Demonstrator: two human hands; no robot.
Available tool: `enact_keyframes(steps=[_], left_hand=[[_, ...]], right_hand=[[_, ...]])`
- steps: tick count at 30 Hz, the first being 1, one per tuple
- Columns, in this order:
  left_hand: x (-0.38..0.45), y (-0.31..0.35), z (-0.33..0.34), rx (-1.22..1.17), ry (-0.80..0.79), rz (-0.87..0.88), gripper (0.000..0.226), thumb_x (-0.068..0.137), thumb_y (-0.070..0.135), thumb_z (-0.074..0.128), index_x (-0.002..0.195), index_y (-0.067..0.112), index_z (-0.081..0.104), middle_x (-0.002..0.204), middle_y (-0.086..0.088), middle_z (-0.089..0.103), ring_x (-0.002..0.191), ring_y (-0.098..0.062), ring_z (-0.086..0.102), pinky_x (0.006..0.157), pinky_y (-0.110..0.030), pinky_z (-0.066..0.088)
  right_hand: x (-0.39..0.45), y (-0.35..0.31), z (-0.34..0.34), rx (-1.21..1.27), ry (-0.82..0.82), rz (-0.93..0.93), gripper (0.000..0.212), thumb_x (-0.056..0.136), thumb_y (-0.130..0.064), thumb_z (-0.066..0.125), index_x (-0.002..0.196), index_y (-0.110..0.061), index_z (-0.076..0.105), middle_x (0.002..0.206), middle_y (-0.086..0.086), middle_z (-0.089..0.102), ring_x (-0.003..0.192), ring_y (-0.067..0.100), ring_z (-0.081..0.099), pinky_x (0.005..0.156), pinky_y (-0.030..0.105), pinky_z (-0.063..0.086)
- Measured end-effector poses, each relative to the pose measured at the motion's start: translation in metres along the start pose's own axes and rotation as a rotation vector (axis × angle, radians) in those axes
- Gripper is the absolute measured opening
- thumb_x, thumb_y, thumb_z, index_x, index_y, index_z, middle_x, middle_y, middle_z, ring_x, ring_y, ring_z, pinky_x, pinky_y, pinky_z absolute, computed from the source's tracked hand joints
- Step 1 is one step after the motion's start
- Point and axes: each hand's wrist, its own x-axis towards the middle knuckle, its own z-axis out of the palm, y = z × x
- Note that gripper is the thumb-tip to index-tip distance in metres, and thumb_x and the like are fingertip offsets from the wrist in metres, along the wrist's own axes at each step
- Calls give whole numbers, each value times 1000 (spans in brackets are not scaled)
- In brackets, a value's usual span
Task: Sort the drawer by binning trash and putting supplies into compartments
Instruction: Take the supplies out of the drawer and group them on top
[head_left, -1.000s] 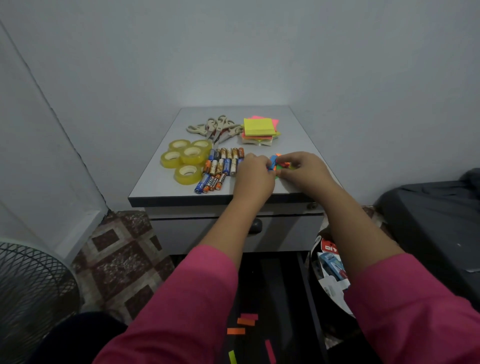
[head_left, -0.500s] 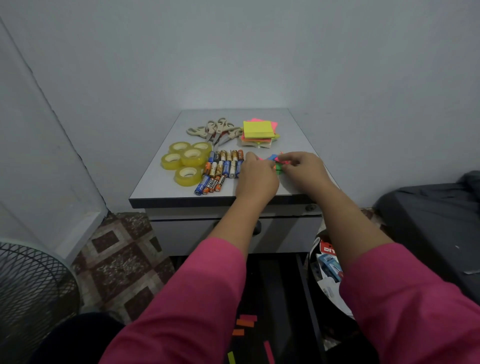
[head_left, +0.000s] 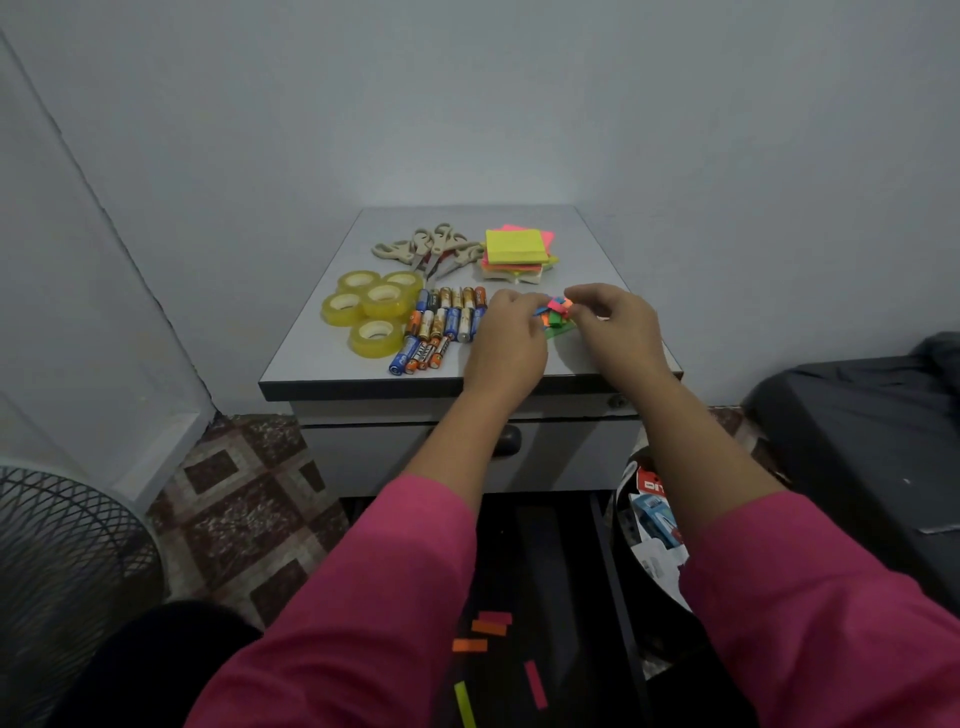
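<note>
Paper flags (head_left: 555, 314), a small bright bundle, sit mid-frame on the grey cabinet top (head_left: 332, 353), pinched between the curled fingertips of the left hand (head_left: 506, 345) and right hand (head_left: 615, 327). Left of the hands lie rows of batteries (head_left: 444, 327), then five tape rolls (head_left: 371, 312); behind them scissors (head_left: 431, 252) and a sticky-note stack (head_left: 517, 252). Plain pale walls meet behind the cabinet. At lower centre an open dark drawer (head_left: 550, 571) holds loose coloured strips (head_left: 485, 631); a bin (head_left: 652, 525) of trash stands to its right, a fan grille (head_left: 62, 561) at lower left, patterned floor tiles (head_left: 239, 519) between.
</note>
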Motion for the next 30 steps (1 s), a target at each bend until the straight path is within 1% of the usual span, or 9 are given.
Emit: enact_keyframes(steps=[4,8,10,13,15,17,20,24,30], left_hand=[[-23,-3,-6,-151,121,218,22,89,-3,53,100,5,70,96,-11,60,88,-6,50,74,-6,36],[-64,-14,-11,-156,148,310,20,82,-10,54,88,3,69,87,-7,59,81,-5,52,74,-8,39],[-90,-27,-11,-148,123,299,20,79,-12,55,85,2,68,86,-8,59,81,-9,54,73,-14,43],[-132,-59,-4,-116,30,154,20,81,-11,56,85,4,68,88,-4,58,82,-8,55,75,-13,44],[-162,-84,4,-58,-83,-62,18,87,-4,56,91,8,68,92,2,56,84,-8,55,76,-12,43],[-188,-108,9,21,-211,-289,13,90,5,55,96,11,65,95,2,55,87,-15,58,79,-22,48],[-220,-130,10,199,-570,-508,5,89,13,58,85,14,58,93,-8,60,89,-23,60,81,-34,48],[-260,-149,19,433,-922,-641,29,85,24,67,107,5,63,116,-13,65,105,-26,62,84,-29,47],[-276,-145,47,506,-943,-694,33,89,25,63,118,9,62,123,-9,62,113,-24,59,92,-32,48]], right_hand=[[-29,-2,7,-7,146,-194,20,88,-9,54,95,-14,72,91,-2,68,82,3,55,69,6,38],[-74,11,20,-126,277,-451,17,86,-9,50,86,-3,67,80,6,62,77,12,51,70,15,35],[-98,25,29,-143,254,-451,19,85,-12,48,85,-4,66,80,7,61,78,17,52,71,21,37],[-138,50,46,-174,101,-182,20,87,-15,49,90,-6,66,86,8,62,84,23,57,74,28,41],[-162,69,57,-275,-97,80,18,90,-12,53,101,-8,67,99,11,64,95,27,60,81,33,45],[-186,87,66,-424,-345,296,24,91,-14,52,111,-10,65,112,11,64,105,28,60,87,33,47],[-226,110,68,-621,-659,492,29,93,-22,47,113,-10,65,118,13,64,110,29,61,87,32,49],[-257,123,72,-747,-891,553,28,91,-24,52,114,-15,67,117,7,66,108,23,63,86,28,49],[-260,130,84,-881,-948,464,30,94,-32,50,117,-17,64,121,6,64,112,24,61,88,30,48]])
